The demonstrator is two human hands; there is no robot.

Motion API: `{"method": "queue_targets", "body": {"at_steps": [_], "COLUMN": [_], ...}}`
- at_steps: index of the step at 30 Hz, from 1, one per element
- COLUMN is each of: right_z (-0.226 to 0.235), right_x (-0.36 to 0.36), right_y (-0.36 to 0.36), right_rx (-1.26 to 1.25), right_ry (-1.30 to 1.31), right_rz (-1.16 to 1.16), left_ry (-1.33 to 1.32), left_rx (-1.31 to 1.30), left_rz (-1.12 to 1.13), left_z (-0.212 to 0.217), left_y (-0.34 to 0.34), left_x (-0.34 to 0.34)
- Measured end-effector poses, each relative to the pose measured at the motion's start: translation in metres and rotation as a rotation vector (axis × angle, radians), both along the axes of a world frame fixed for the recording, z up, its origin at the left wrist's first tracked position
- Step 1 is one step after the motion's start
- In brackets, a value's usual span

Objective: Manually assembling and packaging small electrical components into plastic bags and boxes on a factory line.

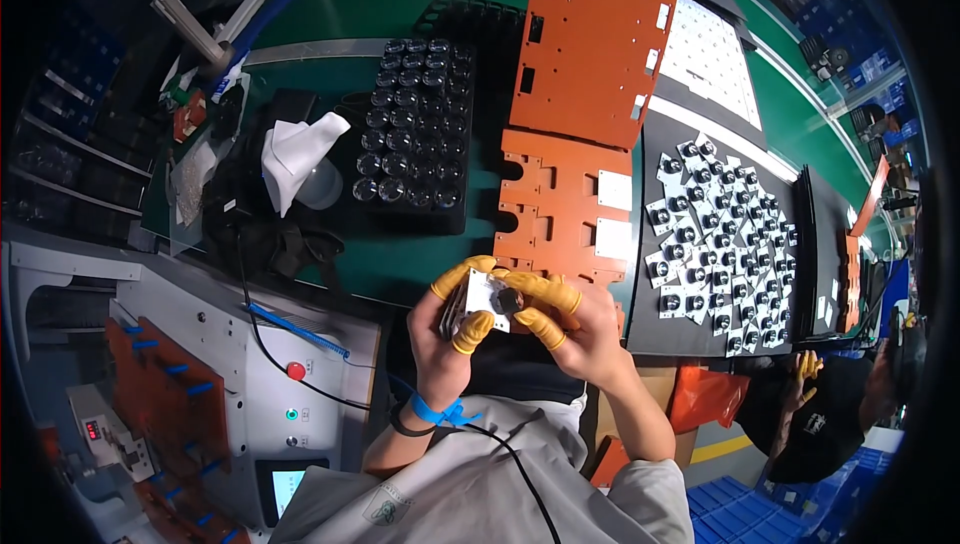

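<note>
In front of my body both hands meet, with yellow finger covers on the fingertips. My left hand (447, 336) is closed around what looks like a small stack of white square plates (484, 296), held on edge by thumb and fingers. On the front plate sits a dark round part (511, 300), and my right hand (580, 322) pinches it between thumb and fingers. Just beyond them lies an orange fixture plate (550, 244) with slots and two white square plates. To the right, many similar white plates with black round lens-like parts (722, 244) cover a dark mat.
A black tray of clear round lenses (415, 124) stands left of the orange panel (595, 34). Farther left are a white cloth (300, 159) and a clear cup (320, 186). A machine panel with a red button (296, 371) is at lower left. Another person's hand (808, 369) shows at right.
</note>
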State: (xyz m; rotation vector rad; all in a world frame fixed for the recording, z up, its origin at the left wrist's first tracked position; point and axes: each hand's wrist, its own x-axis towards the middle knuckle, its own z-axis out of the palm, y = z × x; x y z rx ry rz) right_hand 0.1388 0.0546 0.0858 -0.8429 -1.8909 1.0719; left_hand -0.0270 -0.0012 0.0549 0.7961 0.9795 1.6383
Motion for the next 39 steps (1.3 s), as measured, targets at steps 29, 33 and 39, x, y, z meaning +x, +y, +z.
{"method": "queue_targets", "body": {"at_steps": [29, 33, 39], "right_z": [-0.019, -0.003, 0.012], "right_x": [0.003, 0.013, 0.067], "right_y": [-0.019, -0.02, -0.01], "right_rx": [0.831, 0.879, 0.323], "right_ry": [-0.129, -0.165, -0.318], "right_rz": [-0.395, -0.471, -0.608], "left_ry": [-0.235, -0.193, 0.032], "left_rx": [-0.194, -0.067, -0.121], "left_rz": [-0.368, -0.395, -0.29], "left_z": [0.024, 0.026, 0.022], "left_y": [-0.001, 0.005, 0.025], "left_x": [0.003, 0.014, 0.013]}}
